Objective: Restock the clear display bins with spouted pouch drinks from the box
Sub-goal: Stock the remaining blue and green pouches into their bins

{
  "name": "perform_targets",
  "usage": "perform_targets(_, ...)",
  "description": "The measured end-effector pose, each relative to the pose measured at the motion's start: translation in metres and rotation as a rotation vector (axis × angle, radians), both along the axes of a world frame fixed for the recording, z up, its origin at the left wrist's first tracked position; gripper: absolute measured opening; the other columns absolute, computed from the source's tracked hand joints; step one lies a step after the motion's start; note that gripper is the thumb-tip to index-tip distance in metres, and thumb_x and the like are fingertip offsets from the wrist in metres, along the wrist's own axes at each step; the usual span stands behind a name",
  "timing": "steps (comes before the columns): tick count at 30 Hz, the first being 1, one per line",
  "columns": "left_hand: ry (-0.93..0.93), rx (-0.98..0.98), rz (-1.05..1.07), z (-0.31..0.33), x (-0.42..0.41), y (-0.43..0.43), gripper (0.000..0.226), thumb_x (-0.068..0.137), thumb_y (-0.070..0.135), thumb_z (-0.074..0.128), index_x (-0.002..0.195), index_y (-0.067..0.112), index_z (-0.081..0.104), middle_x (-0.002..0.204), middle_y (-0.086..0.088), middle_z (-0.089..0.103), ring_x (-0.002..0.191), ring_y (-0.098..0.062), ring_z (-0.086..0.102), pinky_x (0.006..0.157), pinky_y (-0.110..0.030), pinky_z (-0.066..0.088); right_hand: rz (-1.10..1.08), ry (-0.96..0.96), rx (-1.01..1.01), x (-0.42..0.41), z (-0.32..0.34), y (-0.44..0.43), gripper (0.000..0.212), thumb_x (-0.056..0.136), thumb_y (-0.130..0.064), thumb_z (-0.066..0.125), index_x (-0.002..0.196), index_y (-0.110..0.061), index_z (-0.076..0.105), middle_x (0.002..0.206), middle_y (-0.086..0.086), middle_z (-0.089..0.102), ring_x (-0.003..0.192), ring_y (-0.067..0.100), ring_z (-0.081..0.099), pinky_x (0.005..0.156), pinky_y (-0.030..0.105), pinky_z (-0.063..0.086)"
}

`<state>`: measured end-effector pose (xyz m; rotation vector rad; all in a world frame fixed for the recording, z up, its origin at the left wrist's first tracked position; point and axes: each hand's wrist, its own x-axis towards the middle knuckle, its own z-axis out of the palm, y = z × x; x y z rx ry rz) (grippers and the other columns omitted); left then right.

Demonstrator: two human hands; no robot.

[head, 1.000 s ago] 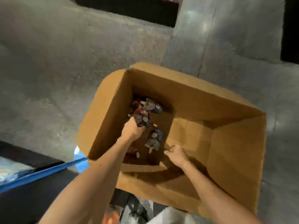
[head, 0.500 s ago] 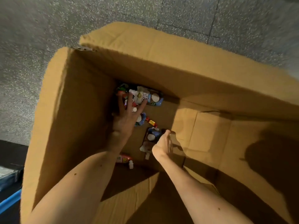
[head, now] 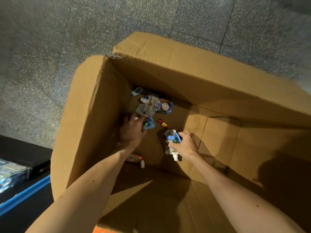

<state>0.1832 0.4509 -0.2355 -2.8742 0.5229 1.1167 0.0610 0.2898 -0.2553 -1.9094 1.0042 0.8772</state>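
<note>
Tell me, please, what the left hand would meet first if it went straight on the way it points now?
Most likely the white spouted pouch just beyond the left hand, though depth is unclear.

My left hand (head: 133,132), spread flat over the pile (head: 151,105) half a second ago, now sits nearer me and curls around a blue pouch (head: 149,124). My right hand (head: 185,145), then only touching a blue-and-white pouch (head: 172,137), now grips it.
</note>
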Motion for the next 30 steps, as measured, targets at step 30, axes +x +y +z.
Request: perform_targets(30, 0.327, -0.641, 1.046, 0.144, -0.061, 0.061, 0.029, 0.081, 0.037, 0.079, 0.099, 0.023, 0.062, 0.103, -0.012, 0.072, 0.091, -0.029, 0.072, 0.074, -0.058, 0.060, 0.465, -0.280, -0.274, 0.019, 0.102, -0.001, 0.041, 0.081, -0.044, 0.077, 0.107, -0.014, 0.068, 0.122, 0.007, 0.056, 0.121, 0.028, 0.046, 0.101, 0.044, 0.038)
